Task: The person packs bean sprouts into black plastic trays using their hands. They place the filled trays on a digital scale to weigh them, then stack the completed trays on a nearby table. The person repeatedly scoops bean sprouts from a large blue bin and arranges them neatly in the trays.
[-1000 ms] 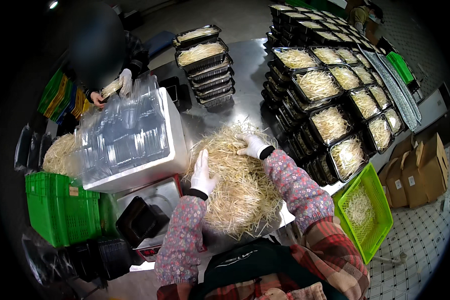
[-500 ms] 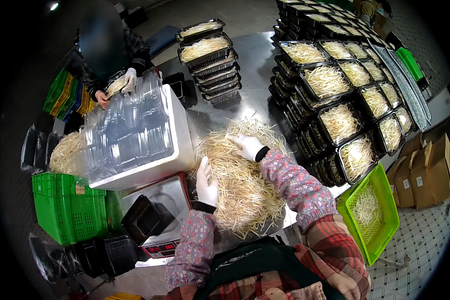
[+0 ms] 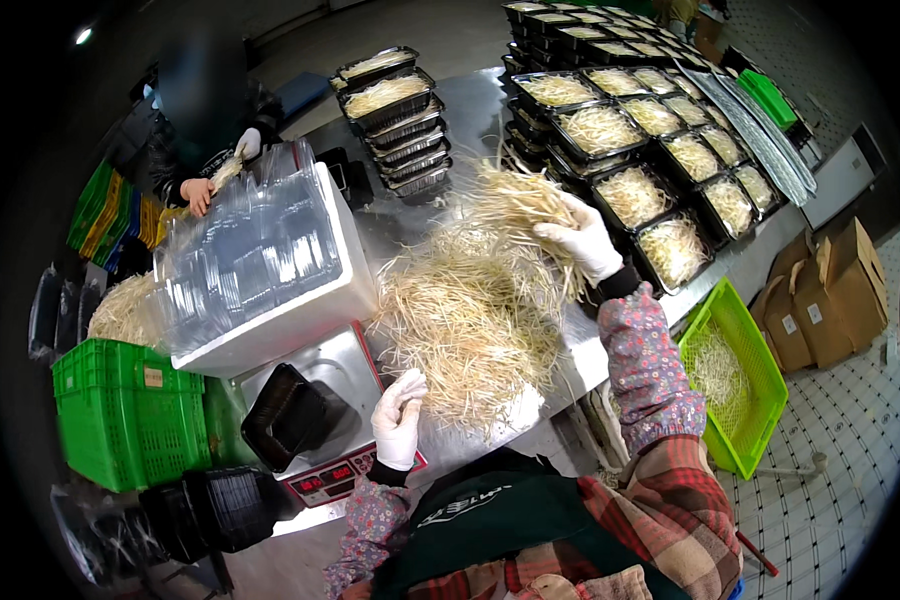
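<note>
A loose heap of bean sprouts point(image 3: 470, 340) lies spread on the metal table in front of me. My right hand point(image 3: 585, 242), in a white glove, grips a bunch of bean sprouts point(image 3: 518, 200) at the heap's far right side, beside the filled trays. Strands trail down from that bunch. Close to the heap's near left edge is my left hand point(image 3: 398, 420), also gloved, with its fingers loosely bent and nothing seen in them. Just left of it, an empty black tray point(image 3: 288, 415) rests tilted on a scale point(image 3: 355, 440) with a red-lit display.
Filled black trays point(image 3: 638, 197) are stacked along the right; another stack point(image 3: 400, 130) stands at the back. A white foam box point(image 3: 360, 270) holds clear lids. Green crates point(image 3: 120, 410) stand left, a lime basket point(image 3: 770, 400) right. Across the table a person point(image 3: 210, 130) handles sprouts.
My right hand has lifted a bunch of sprouts and moved right, away from the heap. My left hand has drawn back toward me, off the heap. The view has shifted slightly.
</note>
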A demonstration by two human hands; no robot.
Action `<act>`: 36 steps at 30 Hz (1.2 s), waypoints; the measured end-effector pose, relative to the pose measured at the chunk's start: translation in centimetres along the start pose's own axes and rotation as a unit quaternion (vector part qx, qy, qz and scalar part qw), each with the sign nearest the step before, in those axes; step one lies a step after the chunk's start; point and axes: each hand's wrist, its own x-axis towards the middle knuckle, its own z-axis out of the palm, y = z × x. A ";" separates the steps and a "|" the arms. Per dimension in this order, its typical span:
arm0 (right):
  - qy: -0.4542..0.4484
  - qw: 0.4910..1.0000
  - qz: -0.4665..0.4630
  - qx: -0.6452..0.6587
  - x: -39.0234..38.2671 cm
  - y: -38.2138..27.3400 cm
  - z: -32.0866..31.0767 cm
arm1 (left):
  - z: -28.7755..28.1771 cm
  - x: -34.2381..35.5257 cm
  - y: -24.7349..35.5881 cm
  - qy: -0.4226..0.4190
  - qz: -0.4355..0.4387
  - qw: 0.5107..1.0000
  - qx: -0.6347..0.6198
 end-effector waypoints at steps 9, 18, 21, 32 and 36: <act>0.170 0.984 0.040 0.028 -20.6 -3.2 -8.6 | 3.4 -3.3 0.0 -0.136 -0.079 0.987 -0.040; 0.345 0.932 0.075 -0.079 -39.9 -0.8 -20.5 | 8.6 -4.5 -1.5 -0.250 -0.128 0.960 0.006; 0.309 0.878 0.237 -0.280 -46.2 3.8 -24.9 | 11.1 -4.6 -2.9 -0.268 -0.129 0.955 0.014; 0.391 0.710 0.466 -0.353 -59.3 14.2 -30.9 | 15.2 -6.4 -4.3 -0.123 -0.087 0.986 0.071; 0.309 0.772 0.421 -0.363 -56.9 17.9 -32.4 | 13.0 -7.5 -5.8 0.023 -0.009 0.994 0.103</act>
